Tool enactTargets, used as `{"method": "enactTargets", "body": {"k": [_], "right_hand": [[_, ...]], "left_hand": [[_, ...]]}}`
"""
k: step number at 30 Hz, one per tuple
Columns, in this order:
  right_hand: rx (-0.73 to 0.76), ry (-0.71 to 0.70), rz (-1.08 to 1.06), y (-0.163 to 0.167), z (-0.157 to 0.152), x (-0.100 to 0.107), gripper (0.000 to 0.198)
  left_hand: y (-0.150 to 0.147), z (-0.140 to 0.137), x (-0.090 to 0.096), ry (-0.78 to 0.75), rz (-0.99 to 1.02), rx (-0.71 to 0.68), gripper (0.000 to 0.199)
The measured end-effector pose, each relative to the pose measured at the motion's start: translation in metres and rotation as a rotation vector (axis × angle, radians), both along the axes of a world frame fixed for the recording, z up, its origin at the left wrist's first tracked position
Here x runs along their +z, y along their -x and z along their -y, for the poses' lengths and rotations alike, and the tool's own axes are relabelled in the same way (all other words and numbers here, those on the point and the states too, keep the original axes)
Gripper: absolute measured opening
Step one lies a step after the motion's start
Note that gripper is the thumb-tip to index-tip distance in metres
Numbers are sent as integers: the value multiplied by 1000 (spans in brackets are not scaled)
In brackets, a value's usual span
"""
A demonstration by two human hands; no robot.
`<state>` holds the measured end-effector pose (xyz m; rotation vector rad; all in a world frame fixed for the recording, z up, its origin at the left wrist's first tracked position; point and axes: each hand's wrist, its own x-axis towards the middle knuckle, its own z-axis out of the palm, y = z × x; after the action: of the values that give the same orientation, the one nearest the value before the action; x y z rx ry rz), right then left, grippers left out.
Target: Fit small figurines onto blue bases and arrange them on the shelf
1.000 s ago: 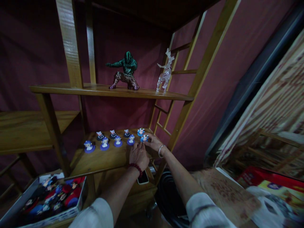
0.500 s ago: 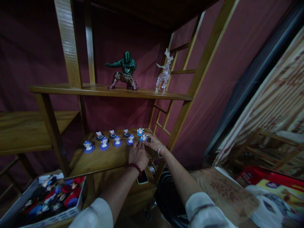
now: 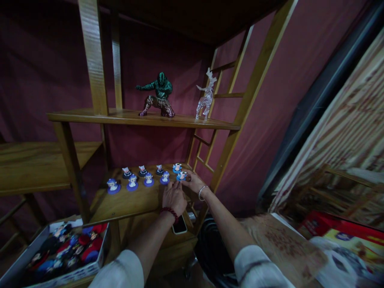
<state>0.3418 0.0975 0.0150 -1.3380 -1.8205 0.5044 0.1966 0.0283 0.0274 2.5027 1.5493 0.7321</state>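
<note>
On the lower wooden shelf (image 3: 129, 204) a small figurine with a blue base (image 3: 181, 176) stands at the right end of the front row. My right hand (image 3: 194, 183) is closed on its right side, thumb and fingers at the base. From the front, my left hand (image 3: 174, 197) reaches the same figurine, fingers together and bent, fingertips at its base edge; the exact grip is partly hidden. Right behind is another blue-based figurine (image 3: 177, 167). To the left are several purple-based figurines (image 3: 148, 179), with black-based figurines (image 3: 143, 171) behind them.
The upper shelf carries a green-and-bronze crouching statue (image 3: 159, 94) and a clear deer figure (image 3: 206, 98). A box of figurines (image 3: 103, 250) is at lower left. Below my hands lies a phone (image 3: 180, 225). A wooden post (image 3: 240, 120) rises close to my right arm.
The view has shifted slightly, so the shelf appears a little lower and farther right at its left end. Both hands stay at the same blue-based figurine, which has hardly moved.
</note>
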Motion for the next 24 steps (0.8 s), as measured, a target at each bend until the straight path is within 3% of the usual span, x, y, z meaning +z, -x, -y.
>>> {"method": "enactTargets", "body": {"k": [24], "right_hand": [[47,10,-77,-3,-1,-2,37]], "left_hand": [[-2,-9,-10,-36,-15,-38,41]]}}
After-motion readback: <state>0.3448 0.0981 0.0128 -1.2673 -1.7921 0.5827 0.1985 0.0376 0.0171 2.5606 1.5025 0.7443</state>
